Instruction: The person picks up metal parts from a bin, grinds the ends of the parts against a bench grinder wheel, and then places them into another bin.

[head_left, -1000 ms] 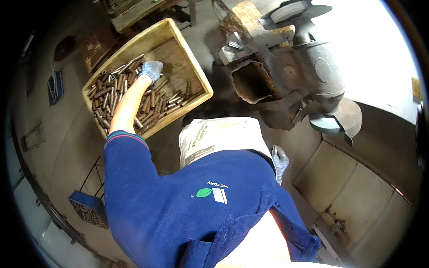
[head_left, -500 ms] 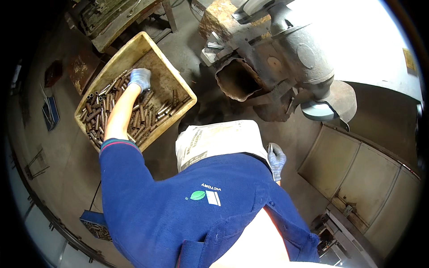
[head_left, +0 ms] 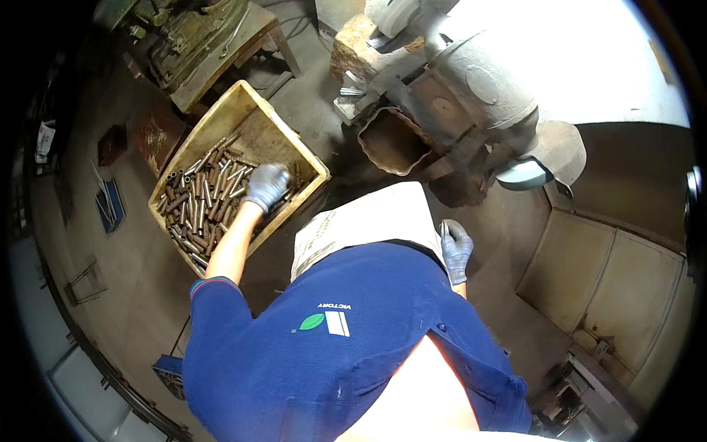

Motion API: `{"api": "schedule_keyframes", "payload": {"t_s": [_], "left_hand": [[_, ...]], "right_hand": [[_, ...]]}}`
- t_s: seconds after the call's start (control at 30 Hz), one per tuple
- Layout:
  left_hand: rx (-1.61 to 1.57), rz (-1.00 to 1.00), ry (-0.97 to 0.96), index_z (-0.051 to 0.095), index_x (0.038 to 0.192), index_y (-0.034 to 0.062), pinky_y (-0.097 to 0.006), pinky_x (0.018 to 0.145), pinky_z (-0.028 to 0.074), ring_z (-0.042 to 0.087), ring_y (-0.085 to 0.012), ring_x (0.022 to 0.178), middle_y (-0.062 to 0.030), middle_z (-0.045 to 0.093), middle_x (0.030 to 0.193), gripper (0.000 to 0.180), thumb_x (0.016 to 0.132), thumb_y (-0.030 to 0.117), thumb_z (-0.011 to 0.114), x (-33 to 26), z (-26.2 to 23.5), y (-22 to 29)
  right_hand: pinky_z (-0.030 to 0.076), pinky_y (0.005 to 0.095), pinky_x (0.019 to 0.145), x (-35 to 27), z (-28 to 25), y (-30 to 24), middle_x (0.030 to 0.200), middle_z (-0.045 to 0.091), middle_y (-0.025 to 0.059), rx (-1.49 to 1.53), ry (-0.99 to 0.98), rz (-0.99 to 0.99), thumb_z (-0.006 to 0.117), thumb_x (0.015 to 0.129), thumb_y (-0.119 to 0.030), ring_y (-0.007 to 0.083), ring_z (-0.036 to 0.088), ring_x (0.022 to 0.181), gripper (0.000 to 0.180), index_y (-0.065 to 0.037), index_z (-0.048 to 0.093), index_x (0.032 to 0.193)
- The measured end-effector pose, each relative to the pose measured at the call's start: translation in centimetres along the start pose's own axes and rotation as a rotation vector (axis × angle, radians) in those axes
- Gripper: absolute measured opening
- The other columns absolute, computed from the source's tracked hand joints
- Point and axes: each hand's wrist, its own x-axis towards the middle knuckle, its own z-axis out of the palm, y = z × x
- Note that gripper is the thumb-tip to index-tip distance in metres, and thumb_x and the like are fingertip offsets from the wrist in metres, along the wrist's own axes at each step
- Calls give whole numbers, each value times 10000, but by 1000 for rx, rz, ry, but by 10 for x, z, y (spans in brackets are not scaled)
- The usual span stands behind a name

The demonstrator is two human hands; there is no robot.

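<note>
My left hand (head_left: 267,184), in a grey-blue glove, is over the right side of a yellowed plastic bin (head_left: 293,138). Motion blurs its fingers, so their grip cannot be made out. Under and beside it lies a heap of short metal tubes (head_left: 197,210), some rusty brown, others shiny. My right hand (head_left: 456,249), gloved alike, hangs beside the pale apron (head_left: 368,219) over my lap. Its fingers are curled in, and whatever they hold, if anything, is too small to name.
Ahead to the right stands a grey machine with a rounded housing (head_left: 482,85) and a ragged-edged open duct (head_left: 395,140). A worktable (head_left: 254,37) is at the far left. Blue containers (head_left: 110,206) sit on the floor leftward, and pale panels (head_left: 596,272) stand at right.
My left hand has moved across the tube heap toward the bin's right side. The right hand stays by the apron, still curled. The whole view has shifted slightly.
</note>
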Motion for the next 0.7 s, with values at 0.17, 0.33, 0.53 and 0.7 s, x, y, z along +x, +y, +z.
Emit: {"api": "schedule_keyframes", "payload": {"t_s": [0.17,0.33,0.53,0.7], "left_hand": [[-989,32,27,613,1010,-36,-236,580,533,605,-112,657,-65,637,785,214,867,123,596,18,-96,98],[-1077,360,-285,591,1082,-62,-276,760,509,631,-158,795,-111,652,933,300,846,121,618,12,-82,217],[-991,454,-409,608,1059,-60,-250,745,509,615,-123,812,-105,653,945,267,848,103,618,12,-43,286],[-1017,412,-570,576,1093,-68,-264,722,552,654,-164,794,-137,654,954,284,860,92,606,14,-23,309]], "right_hand": [[490,316,807,22,0,-77,923,658,171,-11,-25,-287,645,756,-56,257,643,890,160,37,646,887],[513,322,804,47,7,-171,1047,624,180,-8,-70,-707,716,673,-17,294,627,955,288,15,649,951],[521,341,774,49,2,-162,1033,568,173,161,69,-650,775,612,-62,281,616,916,372,18,635,947],[501,312,766,37,-13,-150,1005,556,157,-6,273,-662,758,631,-50,262,601,904,295,-3,653,902]]}}
